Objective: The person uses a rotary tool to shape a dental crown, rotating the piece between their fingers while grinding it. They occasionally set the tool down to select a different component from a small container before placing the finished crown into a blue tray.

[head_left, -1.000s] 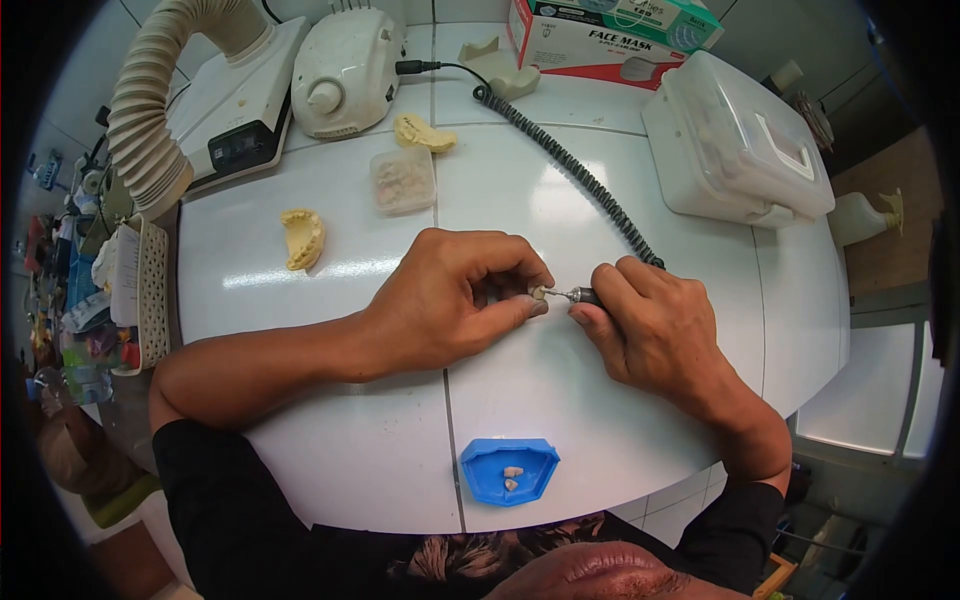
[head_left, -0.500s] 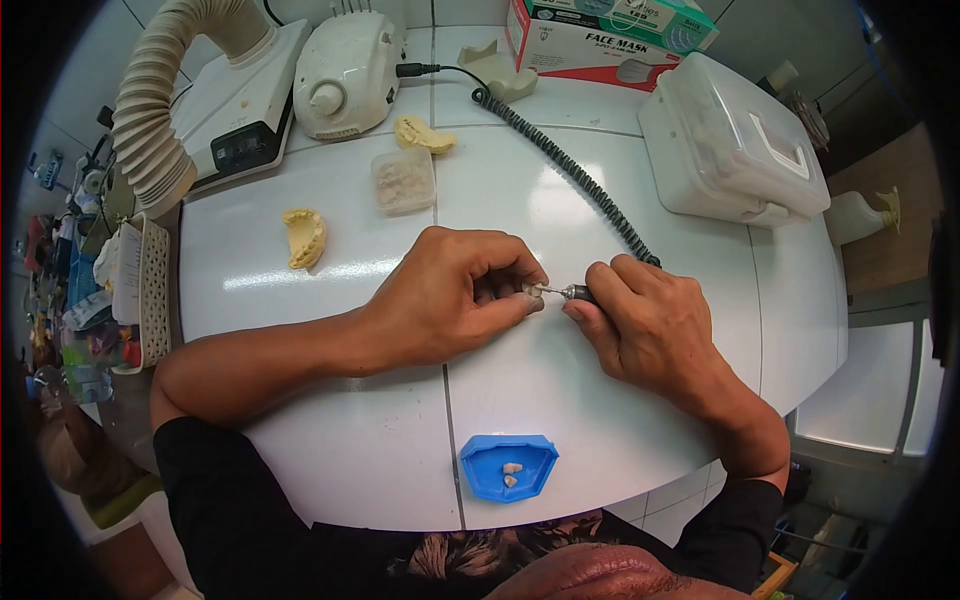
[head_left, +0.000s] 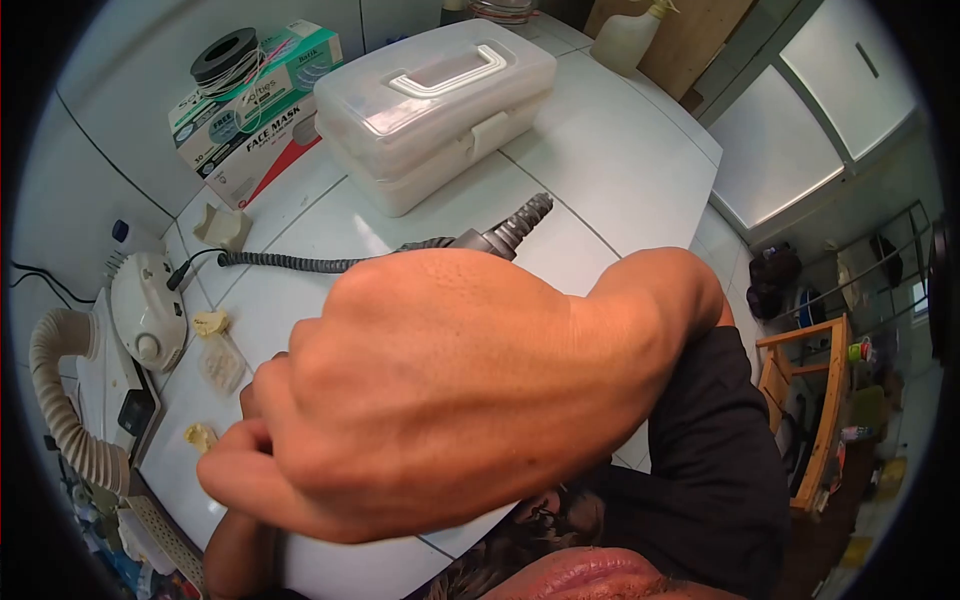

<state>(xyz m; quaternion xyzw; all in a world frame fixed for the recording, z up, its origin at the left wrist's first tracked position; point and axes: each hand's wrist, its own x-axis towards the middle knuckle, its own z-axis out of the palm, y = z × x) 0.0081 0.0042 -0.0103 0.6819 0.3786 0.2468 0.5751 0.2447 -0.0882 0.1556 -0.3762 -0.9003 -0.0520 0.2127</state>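
My right hand, raised close to the camera, fills the middle of the view with its back towards me and its fingers curled. From its upper side sticks out the grey ribbed tail of a rotary handpiece; the grip and tip are hidden by the hand. A black coiled cord runs left from behind the hand. Of my left hand only a dark sliver shows behind my right fingers, so its fingers and anything in them are hidden. My left forearm comes up from the lower left.
At the left are a white control unit, a ribbed hose, yellowish dental casts and a small clear box. Face mask boxes, a translucent handled case and a spray bottle stand at the back.
My right hand has come up towards the camera, covering the left hand and the blue dish. The view has turned right. The small pale piece and burr tip are now out of sight.
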